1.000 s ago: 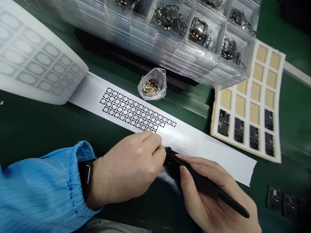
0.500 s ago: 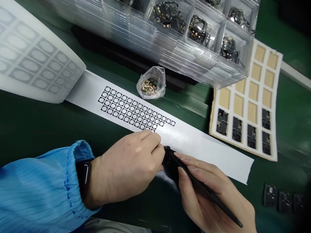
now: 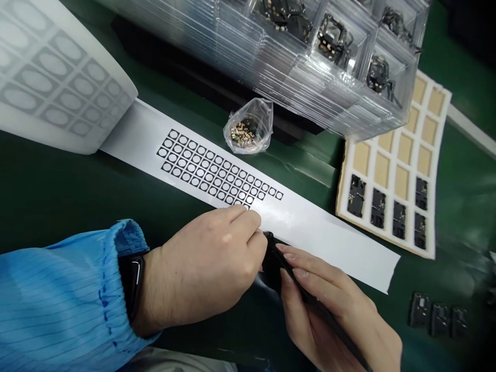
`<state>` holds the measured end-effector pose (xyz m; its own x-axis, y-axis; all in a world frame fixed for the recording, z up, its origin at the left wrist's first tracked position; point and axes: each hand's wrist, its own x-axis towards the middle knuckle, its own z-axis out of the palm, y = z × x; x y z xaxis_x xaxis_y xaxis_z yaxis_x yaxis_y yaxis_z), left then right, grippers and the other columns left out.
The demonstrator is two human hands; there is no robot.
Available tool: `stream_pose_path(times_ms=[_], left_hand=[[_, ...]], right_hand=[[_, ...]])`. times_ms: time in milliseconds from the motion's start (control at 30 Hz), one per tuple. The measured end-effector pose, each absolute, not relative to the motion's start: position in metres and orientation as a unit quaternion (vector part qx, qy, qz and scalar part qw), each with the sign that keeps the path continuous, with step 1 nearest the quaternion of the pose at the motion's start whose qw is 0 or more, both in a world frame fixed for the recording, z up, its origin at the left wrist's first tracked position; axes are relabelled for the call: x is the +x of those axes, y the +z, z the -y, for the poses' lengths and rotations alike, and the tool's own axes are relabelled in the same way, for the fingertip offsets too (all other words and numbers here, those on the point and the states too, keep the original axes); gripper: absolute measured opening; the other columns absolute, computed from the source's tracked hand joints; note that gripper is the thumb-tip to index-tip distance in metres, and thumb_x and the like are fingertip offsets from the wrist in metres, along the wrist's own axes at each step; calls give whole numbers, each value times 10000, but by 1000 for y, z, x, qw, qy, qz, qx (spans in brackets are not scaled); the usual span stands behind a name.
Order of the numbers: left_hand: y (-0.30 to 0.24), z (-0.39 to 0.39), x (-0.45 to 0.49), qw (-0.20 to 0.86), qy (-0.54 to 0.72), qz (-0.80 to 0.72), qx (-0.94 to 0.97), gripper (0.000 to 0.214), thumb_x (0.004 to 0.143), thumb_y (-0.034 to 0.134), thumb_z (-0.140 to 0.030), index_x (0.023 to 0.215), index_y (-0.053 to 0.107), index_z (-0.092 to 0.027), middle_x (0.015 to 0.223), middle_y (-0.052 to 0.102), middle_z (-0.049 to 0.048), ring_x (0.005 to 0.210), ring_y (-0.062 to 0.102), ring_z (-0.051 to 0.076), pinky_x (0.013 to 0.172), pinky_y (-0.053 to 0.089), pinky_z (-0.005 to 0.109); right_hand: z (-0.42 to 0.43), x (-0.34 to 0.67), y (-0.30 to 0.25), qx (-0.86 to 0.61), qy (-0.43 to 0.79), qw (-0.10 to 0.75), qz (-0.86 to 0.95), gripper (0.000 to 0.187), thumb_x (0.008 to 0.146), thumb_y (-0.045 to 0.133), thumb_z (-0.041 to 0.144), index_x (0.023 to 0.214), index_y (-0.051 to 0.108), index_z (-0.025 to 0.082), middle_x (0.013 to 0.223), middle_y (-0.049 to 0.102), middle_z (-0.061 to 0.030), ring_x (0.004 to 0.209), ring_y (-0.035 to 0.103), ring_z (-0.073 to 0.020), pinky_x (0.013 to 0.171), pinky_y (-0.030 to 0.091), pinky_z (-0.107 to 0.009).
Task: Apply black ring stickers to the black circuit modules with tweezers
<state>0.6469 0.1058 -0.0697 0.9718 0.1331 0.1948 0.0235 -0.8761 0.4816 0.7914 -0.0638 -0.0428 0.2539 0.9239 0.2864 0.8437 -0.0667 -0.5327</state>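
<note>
Close two-handed work at the near edge of a long, glossy white strip point(image 3: 341, 245) printed with black-framed circles. The left hand point(image 3: 209, 263), fingers drawn together, pinches a small, dark part point(image 3: 272, 263) there (its outline largely masked by the fingers). The right hand point(image 3: 349, 305) holds a slender black tool point(image 3: 337, 330) pen-fashion, its tip at the part, though contact cannot be confirmed. The step in hand is judged fine work on the part; the next move calls for a steady tip.

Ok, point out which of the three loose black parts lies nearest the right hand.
The leftmost loose black part: the middle one and the rightmost one lie farther from the right hand.
</note>
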Motion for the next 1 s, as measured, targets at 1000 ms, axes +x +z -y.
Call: stream_pose_path(times_ms=[1000], left_hand=[[-69, -104, 647, 265, 115, -63, 955, 123, 855, 623, -26, 877, 688, -128, 870, 616, 80, 812, 584, 257, 726, 571, 431]], right_hand=[[58, 790, -48, -723, 98, 387, 564, 297, 826, 749, -64, 1033, 705, 143, 1039, 801, -102, 957, 795, -220, 818, 684, -320]])
